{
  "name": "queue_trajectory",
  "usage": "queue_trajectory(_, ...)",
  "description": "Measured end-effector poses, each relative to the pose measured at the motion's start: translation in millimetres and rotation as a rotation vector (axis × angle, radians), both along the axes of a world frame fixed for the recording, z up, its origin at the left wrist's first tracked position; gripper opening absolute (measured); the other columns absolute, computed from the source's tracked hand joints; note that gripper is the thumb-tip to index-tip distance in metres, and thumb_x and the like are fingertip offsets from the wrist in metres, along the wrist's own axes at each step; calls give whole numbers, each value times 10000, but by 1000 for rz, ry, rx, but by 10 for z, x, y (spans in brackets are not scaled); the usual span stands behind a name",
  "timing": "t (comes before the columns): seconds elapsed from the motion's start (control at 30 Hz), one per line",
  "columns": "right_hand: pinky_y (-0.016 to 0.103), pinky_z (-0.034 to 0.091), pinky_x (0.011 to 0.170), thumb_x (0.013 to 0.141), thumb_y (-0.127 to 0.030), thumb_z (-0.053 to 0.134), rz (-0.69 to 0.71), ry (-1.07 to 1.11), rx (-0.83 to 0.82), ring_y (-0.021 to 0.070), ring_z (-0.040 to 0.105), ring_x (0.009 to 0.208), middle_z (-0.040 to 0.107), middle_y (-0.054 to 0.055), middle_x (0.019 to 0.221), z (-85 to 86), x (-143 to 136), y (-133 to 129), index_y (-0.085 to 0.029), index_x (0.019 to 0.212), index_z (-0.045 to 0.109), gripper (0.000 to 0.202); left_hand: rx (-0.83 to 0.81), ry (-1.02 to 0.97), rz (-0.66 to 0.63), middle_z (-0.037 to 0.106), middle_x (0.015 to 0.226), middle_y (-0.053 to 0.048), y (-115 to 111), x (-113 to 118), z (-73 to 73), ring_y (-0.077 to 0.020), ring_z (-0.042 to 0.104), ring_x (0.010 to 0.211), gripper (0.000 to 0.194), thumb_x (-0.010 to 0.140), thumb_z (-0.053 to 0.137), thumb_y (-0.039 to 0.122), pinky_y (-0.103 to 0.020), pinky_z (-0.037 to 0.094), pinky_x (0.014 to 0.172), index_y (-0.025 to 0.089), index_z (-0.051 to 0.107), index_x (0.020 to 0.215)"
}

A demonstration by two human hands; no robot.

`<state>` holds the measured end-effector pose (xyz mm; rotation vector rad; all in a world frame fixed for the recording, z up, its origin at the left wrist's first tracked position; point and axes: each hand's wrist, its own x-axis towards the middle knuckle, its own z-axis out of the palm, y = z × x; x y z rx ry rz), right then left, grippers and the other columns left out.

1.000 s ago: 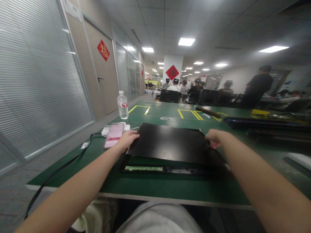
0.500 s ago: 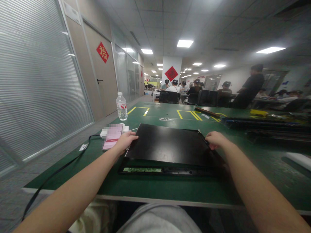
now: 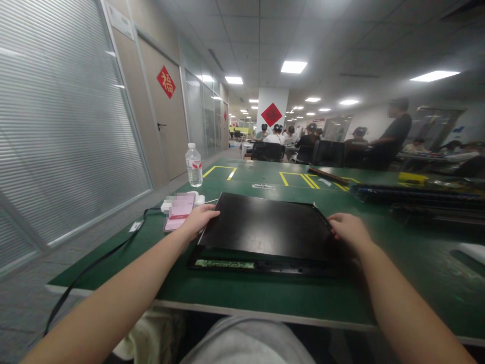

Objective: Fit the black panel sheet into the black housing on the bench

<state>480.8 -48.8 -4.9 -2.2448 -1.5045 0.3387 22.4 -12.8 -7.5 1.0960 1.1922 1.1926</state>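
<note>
A flat black screen panel (image 3: 265,225) lies tilted over a black frame (image 3: 295,268) on the green table, its near edge short of the frame's front bar. A narrow green circuit board (image 3: 225,264) shows along that bar. My left hand (image 3: 200,220) is closed on the panel's left edge, thumb on top and the other fingers partly hidden. At the right side, my right hand (image 3: 347,228) pinches the frame's dark edge beside the panel. The fingertips there are partly hidden against the black parts.
A water bottle (image 3: 194,166) and a phone (image 3: 180,215) stand and lie at the left, near a black strap (image 3: 113,247). Long dark bars (image 3: 409,194) and a yellow object (image 3: 413,178) are at the right. Several people sit farther back; one person (image 3: 394,131) stands.
The view has shifted slightly, so everything sits a little farther right. My right fingers have changed pose a bit at the edge; my left hand keeps its hold.
</note>
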Motion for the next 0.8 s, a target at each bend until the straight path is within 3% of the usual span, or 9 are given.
queue_trajectory(0.1, 224, 471, 594, 842, -260, 507, -15, 41, 54, 134, 671, 586, 742, 40, 790, -29, -10, -53, -190, 1085, 720, 330, 63, 60, 46, 770, 779, -58, -37, 10, 35, -237, 727, 730, 350, 614, 785, 178, -332, 574, 708, 160, 745, 960)
queue_trajectory(0.23, 224, 475, 594, 842, -258, 505, -46, 76, 82, 126, 659, 565, 739, 34, 783, -60, -14, -69, -187, 1073, 726, 328, 161, 165, 12, 780, 901, -77, -30, -23, 52, -302, 721, 924, 288, 597, 804, 232, -391, 558, 845, 193, 768, 880)
queue_trajectory(0.4, 224, 470, 580, 830, -265, 512, -47, 42, 49, 124, 654, 554, 736, 23, 764, -61, -16, -39, -201, 1079, 734, 340, 338, 509, 96, 728, 1145, -129, 71, -109, -26, -407, 537, 1276, 199, 499, 853, 271, -461, 428, 1067, 233, 748, 665)
queue_trajectory(0.57, 230, 469, 588, 834, -248, 494, -25, 35, 50, 124, 657, 560, 745, 32, 801, -33, -42, -62, -193, 1084, 731, 349, 318, 698, 48, 681, 1202, -150, 134, -139, -114, -407, 540, 1275, 194, 521, 815, 318, -441, 376, 1118, 206, 723, 651)
queue_trajectory(0.8, 242, 472, 616, 837, -285, 509, -51, 8, 42, 154, 680, 616, 734, 34, 733, -51, -42, -50, -214, 1087, 729, 340, 336, 761, 8, 675, 1188, -170, 124, -136, -125, -407, 547, 1259, 211, 551, 792, 332, -445, 355, 1127, 189, 729, 694)
